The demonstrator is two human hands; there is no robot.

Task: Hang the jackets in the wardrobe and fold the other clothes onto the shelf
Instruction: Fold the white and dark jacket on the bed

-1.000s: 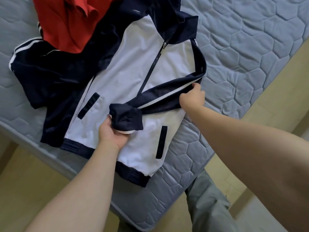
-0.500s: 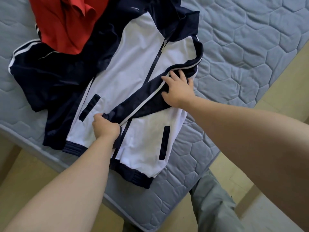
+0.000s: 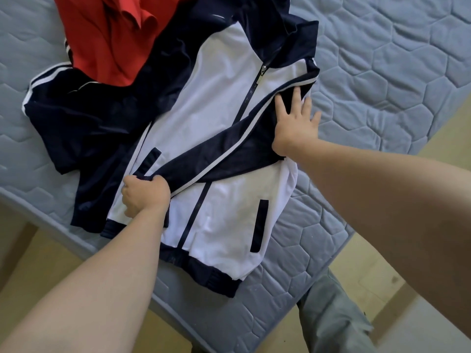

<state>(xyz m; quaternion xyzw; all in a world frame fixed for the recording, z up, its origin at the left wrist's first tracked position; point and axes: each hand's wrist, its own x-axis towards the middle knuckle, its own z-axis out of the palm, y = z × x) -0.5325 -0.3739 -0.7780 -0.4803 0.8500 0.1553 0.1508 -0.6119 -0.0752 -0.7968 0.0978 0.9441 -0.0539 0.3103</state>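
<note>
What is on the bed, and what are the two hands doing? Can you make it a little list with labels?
jacket: white and navy, zipped, lying front up on the mattress
sleeve: navy with a white stripe, folded across the jacket's front
left hand: grips the cuff end of the sleeve
right hand: fingers spread, pressing flat on the sleeve near the shoulder
red garment: crumpled, at the far side, lying on navy cloth
mattress: grey, quilted
</note>
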